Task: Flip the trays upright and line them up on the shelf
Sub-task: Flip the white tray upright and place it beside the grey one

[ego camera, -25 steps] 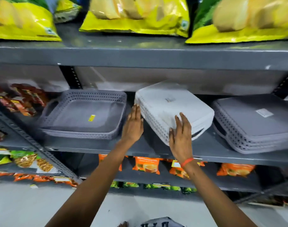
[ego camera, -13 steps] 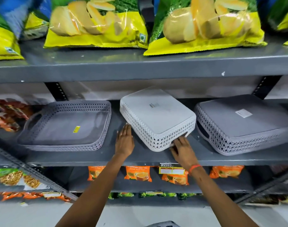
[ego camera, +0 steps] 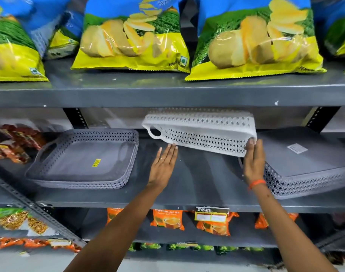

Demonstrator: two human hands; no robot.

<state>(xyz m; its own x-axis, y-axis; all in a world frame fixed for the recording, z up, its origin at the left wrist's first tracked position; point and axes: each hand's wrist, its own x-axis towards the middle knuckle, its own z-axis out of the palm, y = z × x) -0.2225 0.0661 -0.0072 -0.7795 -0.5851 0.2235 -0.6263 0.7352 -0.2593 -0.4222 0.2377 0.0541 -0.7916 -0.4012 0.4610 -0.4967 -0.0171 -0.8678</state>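
A white perforated tray [ego camera: 203, 132] is lifted off the middle grey shelf [ego camera: 187, 185], its near side raised and tilted. My right hand [ego camera: 253, 161] grips its right near corner. My left hand [ego camera: 163, 165] is flat with fingers apart, its fingertips touching the tray's lower left edge near the handle. To the left, a stack of grey trays [ego camera: 85, 160] sits upright with a yellow sticker inside. To the right lies a stack of grey trays [ego camera: 305, 163] upside down, a white label on its base.
Large chip bags [ego camera: 132, 36] fill the shelf above, whose front edge [ego camera: 167, 95] hangs just over the lifted tray. Orange packets [ego camera: 167, 218] and a price tag [ego camera: 211, 214] line the shelf below. Red packets [ego camera: 14, 142] sit at the far left.
The white tray lay upside down on the shelf; now it is lifted and turned up on edge. My right hand went from its near rim to its right corner, and my left hand rose to it.
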